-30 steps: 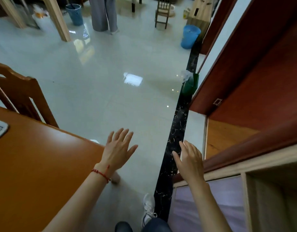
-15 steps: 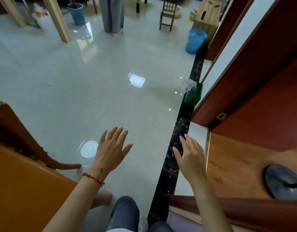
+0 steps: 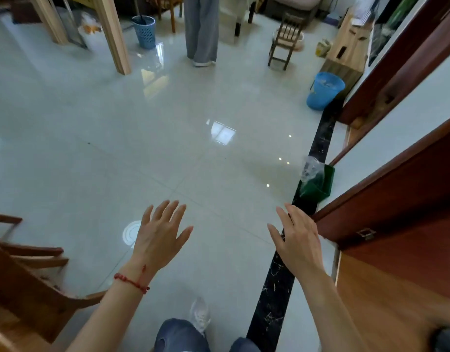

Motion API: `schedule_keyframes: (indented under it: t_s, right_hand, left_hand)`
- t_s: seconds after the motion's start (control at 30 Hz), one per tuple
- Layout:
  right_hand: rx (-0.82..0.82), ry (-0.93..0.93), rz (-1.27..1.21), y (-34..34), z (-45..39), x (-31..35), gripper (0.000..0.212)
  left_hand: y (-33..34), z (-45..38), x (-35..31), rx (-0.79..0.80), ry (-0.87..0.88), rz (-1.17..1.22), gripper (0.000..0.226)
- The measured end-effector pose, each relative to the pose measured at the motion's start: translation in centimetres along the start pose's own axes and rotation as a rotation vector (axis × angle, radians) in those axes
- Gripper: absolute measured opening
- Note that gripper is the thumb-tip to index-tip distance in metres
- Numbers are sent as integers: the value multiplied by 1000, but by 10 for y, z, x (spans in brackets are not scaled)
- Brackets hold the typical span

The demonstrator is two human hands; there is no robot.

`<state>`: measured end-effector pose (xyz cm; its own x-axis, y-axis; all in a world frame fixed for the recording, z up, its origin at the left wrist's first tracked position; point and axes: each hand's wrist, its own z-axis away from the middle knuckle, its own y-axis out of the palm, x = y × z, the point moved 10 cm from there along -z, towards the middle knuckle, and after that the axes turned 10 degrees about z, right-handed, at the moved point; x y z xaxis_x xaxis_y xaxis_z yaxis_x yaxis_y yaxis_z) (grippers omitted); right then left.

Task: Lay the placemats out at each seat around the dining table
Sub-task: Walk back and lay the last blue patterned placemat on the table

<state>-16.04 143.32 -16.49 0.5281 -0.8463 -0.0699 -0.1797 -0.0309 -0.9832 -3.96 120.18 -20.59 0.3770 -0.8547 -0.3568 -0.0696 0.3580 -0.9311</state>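
Left hand (image 3: 159, 236): fingers straight and spread, palm down, holding nothing; thin red cord bracelet (image 3: 131, 283) at wrist. Right hand (image 3: 296, 240): fingers extended, close together, nothing held. Both hover over glossy pale floor tiles (image 3: 117, 148). Placemats: none in view. At 8 o'clock of left hand, wooden chair (image 3: 28, 273), curved seat edge. Under right hand, black veined marble strip (image 3: 274, 298). At 1 o'clock, green bin (image 3: 317, 184) with crumpled clear plastic; farther, round blue plastic bucket (image 3: 324, 90).
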Motion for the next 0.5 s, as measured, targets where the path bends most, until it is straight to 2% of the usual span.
schedule_keyframes:
  t_s: [0.23,0.5]
  right_hand:
    - [-11,-161,24,11,-102,46,58]
    - [-14,-363,-61,36,-232,101,64]
  left_hand:
    - [-33,-60,55,-50,-154,27,75]
    - [-59,-126,112,-103,-356,44,74]
